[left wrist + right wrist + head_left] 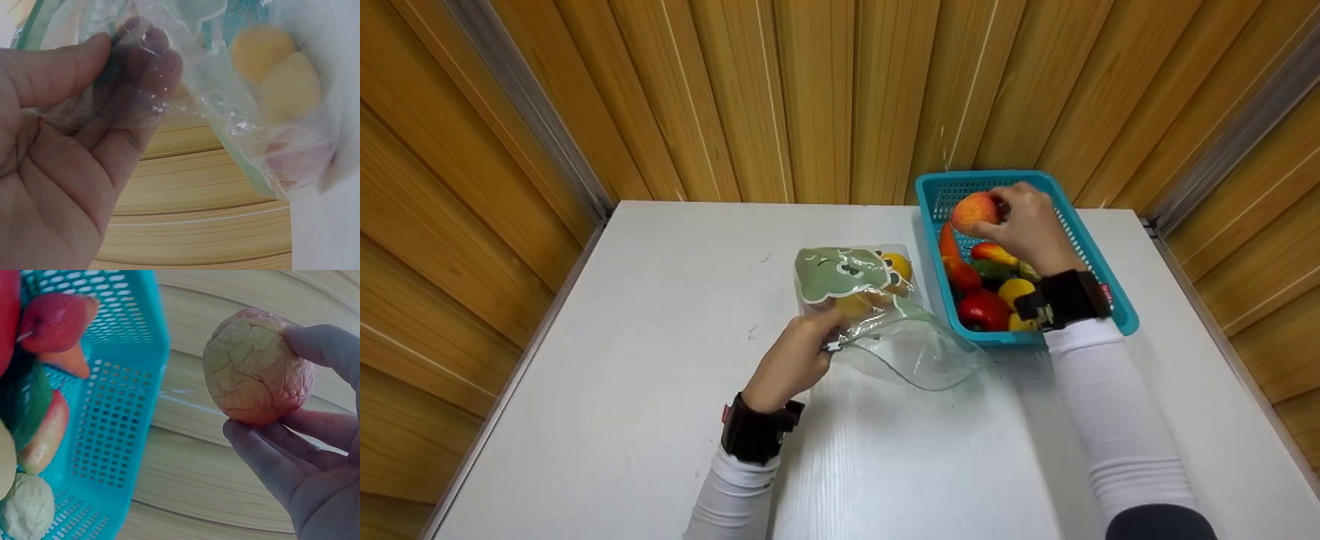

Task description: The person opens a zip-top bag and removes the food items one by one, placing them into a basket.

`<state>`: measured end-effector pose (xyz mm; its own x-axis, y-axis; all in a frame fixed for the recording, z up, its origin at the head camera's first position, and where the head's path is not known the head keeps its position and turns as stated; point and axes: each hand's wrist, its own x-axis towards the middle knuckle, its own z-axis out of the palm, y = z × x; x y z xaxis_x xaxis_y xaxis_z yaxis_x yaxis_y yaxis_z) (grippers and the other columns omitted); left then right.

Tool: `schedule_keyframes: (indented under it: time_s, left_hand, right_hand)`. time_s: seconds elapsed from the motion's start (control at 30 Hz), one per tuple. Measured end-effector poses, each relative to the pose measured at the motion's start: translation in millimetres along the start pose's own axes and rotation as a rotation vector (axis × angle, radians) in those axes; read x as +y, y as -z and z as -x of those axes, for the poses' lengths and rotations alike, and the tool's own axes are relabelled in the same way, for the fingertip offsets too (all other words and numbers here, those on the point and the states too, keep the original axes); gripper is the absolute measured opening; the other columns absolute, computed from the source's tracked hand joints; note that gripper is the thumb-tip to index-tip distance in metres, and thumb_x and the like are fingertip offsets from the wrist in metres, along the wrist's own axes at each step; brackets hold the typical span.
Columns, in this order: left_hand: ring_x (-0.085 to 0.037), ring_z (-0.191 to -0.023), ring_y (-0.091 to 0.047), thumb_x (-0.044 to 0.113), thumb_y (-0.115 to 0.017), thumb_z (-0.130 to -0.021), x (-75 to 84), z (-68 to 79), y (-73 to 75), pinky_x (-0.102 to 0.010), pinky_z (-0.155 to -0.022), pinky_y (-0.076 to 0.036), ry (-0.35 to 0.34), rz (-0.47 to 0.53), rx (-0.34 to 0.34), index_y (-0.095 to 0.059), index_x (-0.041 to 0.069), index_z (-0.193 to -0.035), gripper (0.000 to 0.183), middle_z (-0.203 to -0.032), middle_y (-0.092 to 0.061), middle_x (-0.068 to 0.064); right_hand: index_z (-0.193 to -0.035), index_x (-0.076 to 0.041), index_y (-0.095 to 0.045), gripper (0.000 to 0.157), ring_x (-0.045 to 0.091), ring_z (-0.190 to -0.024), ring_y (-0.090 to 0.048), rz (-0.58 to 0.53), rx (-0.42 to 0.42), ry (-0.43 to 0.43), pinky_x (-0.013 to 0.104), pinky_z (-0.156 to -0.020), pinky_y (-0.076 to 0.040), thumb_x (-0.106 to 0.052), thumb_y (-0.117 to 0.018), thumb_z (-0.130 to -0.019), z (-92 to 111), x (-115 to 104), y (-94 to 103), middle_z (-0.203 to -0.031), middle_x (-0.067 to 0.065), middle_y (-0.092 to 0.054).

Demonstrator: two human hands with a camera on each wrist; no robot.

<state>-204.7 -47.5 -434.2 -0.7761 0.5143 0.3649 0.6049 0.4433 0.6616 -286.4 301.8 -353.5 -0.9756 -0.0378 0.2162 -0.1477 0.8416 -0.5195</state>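
Observation:
My left hand (793, 360) pinches the edge of a clear zip bag (919, 352) with a green cartoon print, lying on the table with its mouth gaping. Inside the bag the left wrist view shows an orange round fruit (261, 53), a pale yellow pear (292, 87) and something reddish at the bottom. At the right, my right hand (1031, 229) grips a round, wrinkled orange-red fruit (256, 368) between thumb and fingers. It is held up over the far part of a teal basket (997, 339).
In the basket lie a large red fruit (984, 310), a carrot-like orange piece (947, 241), a dark green vegetable (991, 270), a yellow fruit (1016, 290) and several others. Wood-patterned panels (810, 97) border the white table (660, 337) at the back and sides.

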Motion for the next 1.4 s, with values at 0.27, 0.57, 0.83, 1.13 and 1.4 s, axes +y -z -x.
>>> schedule_keyframes:
  time_s: [0.27, 0.57, 0.83, 1.13, 1.4]
  left_hand:
    - [-0.018, -0.086, -0.065, -0.026, -0.052, -0.072, 1.3, -0.2, 0.1, -0.041, -0.078, -0.058, 0.017, 0.008, -0.001, -0.070, 0.005, -0.105, 0.049, -0.095, -0.073, -0.005]
    - [-0.018, -0.088, -0.066, -0.026, -0.051, -0.071, 3.0, -0.4, 0.6, -0.040, -0.078, -0.058, 0.016, 0.011, -0.013, -0.070, 0.004, -0.110, 0.053, -0.097, -0.073, -0.006]
    - [-0.015, -0.084, -0.063, -0.025, -0.050, -0.072, 2.7, -1.6, 0.5, -0.037, -0.075, -0.057, 0.006, 0.013, -0.015, -0.069, 0.005, -0.104, 0.048, -0.094, -0.072, -0.004]
    - [-0.017, -0.085, -0.066, -0.026, -0.050, -0.070, 1.8, -0.3, 0.7, -0.038, -0.076, -0.058, 0.013, 0.013, -0.010, -0.070, 0.005, -0.105, 0.051, -0.095, -0.073, -0.004]
    - [-0.016, -0.083, -0.064, -0.025, -0.052, -0.071, 1.1, 0.4, 1.1, -0.038, -0.075, -0.057, 0.012, 0.011, -0.002, -0.069, 0.005, -0.101, 0.046, -0.092, -0.072, -0.003]
  right_hand:
    - [-0.139, 0.012, -0.054, 0.061, 0.043, -0.113, -0.049, 0.044, -0.128, -0.080, 0.056, -0.097, -0.051, -0.021, -0.074, -0.092, -19.7, 18.2, -14.5, -0.128, 0.031, -0.052]
    - [-0.128, 0.011, -0.059, 0.046, 0.040, -0.099, -0.054, 0.077, -0.240, -0.144, 0.049, -0.085, -0.053, -0.017, -0.071, -0.093, -25.9, 38.2, -30.8, -0.117, 0.028, -0.057]
    - [-0.124, 0.014, -0.061, 0.044, 0.039, -0.095, -0.055, 0.111, -0.252, -0.132, 0.049, -0.084, -0.052, -0.016, -0.069, -0.094, -26.5, 48.6, -37.8, -0.112, 0.030, -0.061]
    - [-0.140, 0.013, -0.052, 0.049, 0.042, -0.104, -0.055, 0.085, -0.266, -0.176, 0.053, -0.092, -0.053, -0.016, -0.060, -0.101, -24.7, 45.7, -33.0, -0.132, 0.034, -0.057]
    - [-0.144, 0.011, -0.049, 0.049, 0.047, -0.125, -0.048, 0.009, -0.196, -0.127, 0.059, -0.106, -0.045, -0.014, -0.057, -0.103, -17.9, 27.2, -19.9, -0.147, 0.034, -0.047]
